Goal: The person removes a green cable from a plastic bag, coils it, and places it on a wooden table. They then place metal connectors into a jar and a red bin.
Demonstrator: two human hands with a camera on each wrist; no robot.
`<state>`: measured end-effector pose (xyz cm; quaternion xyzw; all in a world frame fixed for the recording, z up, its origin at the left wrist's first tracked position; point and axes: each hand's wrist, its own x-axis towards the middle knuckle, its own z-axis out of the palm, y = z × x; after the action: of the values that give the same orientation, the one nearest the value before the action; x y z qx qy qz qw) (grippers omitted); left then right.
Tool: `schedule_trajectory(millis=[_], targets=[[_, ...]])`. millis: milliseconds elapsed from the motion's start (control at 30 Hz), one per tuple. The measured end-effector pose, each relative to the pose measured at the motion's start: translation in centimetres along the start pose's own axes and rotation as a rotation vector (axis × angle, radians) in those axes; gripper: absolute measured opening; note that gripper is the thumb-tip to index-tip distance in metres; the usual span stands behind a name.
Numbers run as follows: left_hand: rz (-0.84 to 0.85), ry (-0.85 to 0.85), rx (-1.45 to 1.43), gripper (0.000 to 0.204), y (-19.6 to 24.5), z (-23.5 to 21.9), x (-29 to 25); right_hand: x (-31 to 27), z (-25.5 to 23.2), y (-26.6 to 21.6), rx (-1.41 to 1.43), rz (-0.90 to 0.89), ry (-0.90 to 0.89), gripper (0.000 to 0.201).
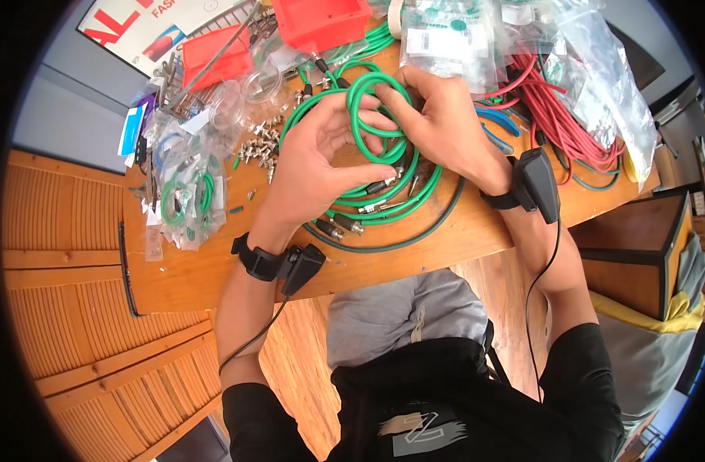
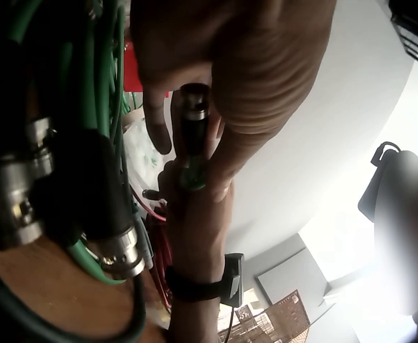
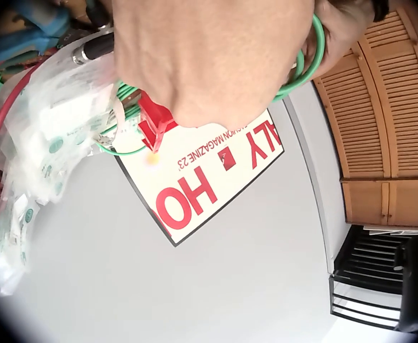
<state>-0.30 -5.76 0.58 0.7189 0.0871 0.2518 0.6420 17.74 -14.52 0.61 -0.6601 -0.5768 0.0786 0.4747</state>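
Green coil point(image 1: 353, 115) in two hands point(image 1: 321, 158) point(image 1: 438, 115)

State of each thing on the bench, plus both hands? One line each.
Held green cable, coiled, up in both hands
Left hand, curved round the held coil
Right hand, pinching the held coil
Lower green loops, coiled; link to held coil unclear
Dark cable, uncoiled, curving across the tabletop
Metal connectors, loose, heaped
Red cables, bunched together
Bagged green cable, coiled
Blue-handled tool, lying down, working end not visible
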Motion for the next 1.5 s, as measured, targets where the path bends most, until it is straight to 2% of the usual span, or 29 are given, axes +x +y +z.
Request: schedule_trajectory(millis=[67, 167, 267, 367, 500, 600, 733, 867, 967, 1067, 1167, 1267, 1367, 1500], targets=[[-0.022, -0.009, 0.037, 0.044, -0.3, -0.1, -0.1, 0.0, -0.2, -0.5, -0.002, 0.011, -0.004, 0.024], [-0.034, 0.052, -0.101, 0.032, -0.6, -0.2, -0.2, -0.4, 0.4, -0.3, 0.049, -0.020, 0.018, 0.023], [0.016, 0.042, -0.090, 0.029, -0.9, -0.7, -0.3, -0.6, 0.7, -0.2, 0.079, -0.051, 0.014, 0.025], [-0.006, 0.053, -0.110, 0.025, -1.0, -0.6, -0.4, -0.6, 0.7, -0.1, 0.066, -0.087, 0.039, 0.027], [-0.025, 0.182, -0.142, 0.020, -0.9, -1.0, 0.1, -0.5, 0.7, 0.5, 0.034, -0.127, 0.095, 0.032], [0.035, 0.299, -0.130, 0.018, -1.0, -1.5, 0.3, 1.1, 0.9, 1.2, -0.155, -0.528, 0.452, 0.028], [0.103, 0.366, -0.081, 0.018, -0.6, -1.3, 0.3, -0.4, 0.1, -0.4, 0.067, 0.015, 0.188, 0.028], [0.166, 0.315, -0.007, 0.019, -0.3, -0.7, 0.0, -0.4, 0.9, 0.3, 0.139, 0.054, 0.154, 0.030], [0.119, 0.275, -0.061, 0.018, -0.4, -0.6, -0.1, -0.2, 1.2, 0.6, 0.392, 0.178, 0.154, 0.033], [0.083, 0.277, -0.104, 0.017, 0.0, -0.6, 0.1, -0.2, 0.5, -0.4, 0.506, 0.219, 0.085, 0.041], [0.007, 0.226, -0.100, 0.017, -0.3, -1.1, -0.2, -0.4, 1.3, 0.5, 0.463, 0.127, 0.040, 0.043], [-0.060, 0.184, -0.098, 0.018, -0.4, -1.3, -0.1, -0.4, 1.0, 1.0, 0.568, 0.172, -0.066, 0.042], [-0.035, 0.139, -0.061, 0.015, -0.6, -1.5, 0.0, -0.1, 0.2, 0.7, 0.661, 0.263, -0.153, 0.035], [-0.105, 0.129, -0.106, 0.017, -0.6, -1.7, 0.1, -0.4, 0.4, 0.0, 0.744, 0.295, -0.169, 0.028]])
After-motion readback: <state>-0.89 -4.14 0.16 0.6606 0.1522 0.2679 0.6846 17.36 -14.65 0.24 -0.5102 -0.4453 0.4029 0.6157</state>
